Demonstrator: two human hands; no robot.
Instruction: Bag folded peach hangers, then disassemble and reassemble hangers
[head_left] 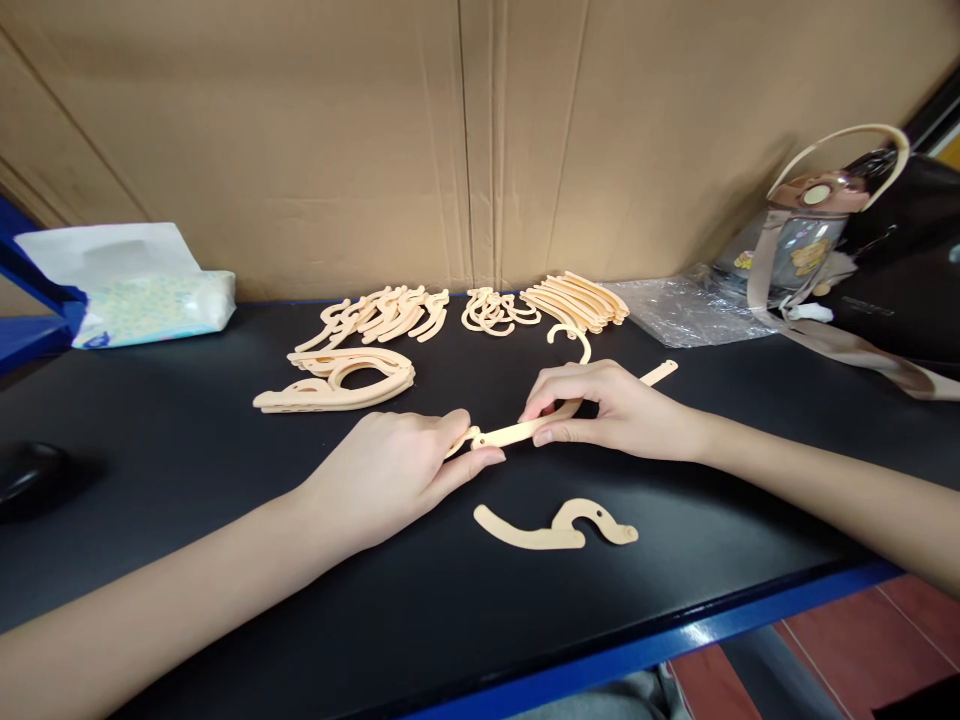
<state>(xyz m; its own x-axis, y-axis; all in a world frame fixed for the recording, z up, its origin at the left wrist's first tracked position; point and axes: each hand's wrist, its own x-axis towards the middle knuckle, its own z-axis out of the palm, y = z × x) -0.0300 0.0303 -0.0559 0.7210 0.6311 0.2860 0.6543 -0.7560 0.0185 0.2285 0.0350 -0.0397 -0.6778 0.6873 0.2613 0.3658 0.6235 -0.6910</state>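
My left hand [397,465] and my right hand [600,410] both pinch one long cream plastic hanger arm [510,435] that lies just above the black table [187,500]. The left fingers close on its near end, the right fingers grip its middle, and its far end [660,373] sticks out past the right hand. A curved cream hook piece [559,527] lies loose on the table just in front of my hands.
Behind my hands lie stacks of cream parts: assembled pieces [337,385], curved arms [382,315], hooks [495,310], long arms [581,300]. A tissue pack [142,300] sits far left, a clear plastic bag [682,310] and water bottle [802,240] far right. A cardboard wall stands behind.
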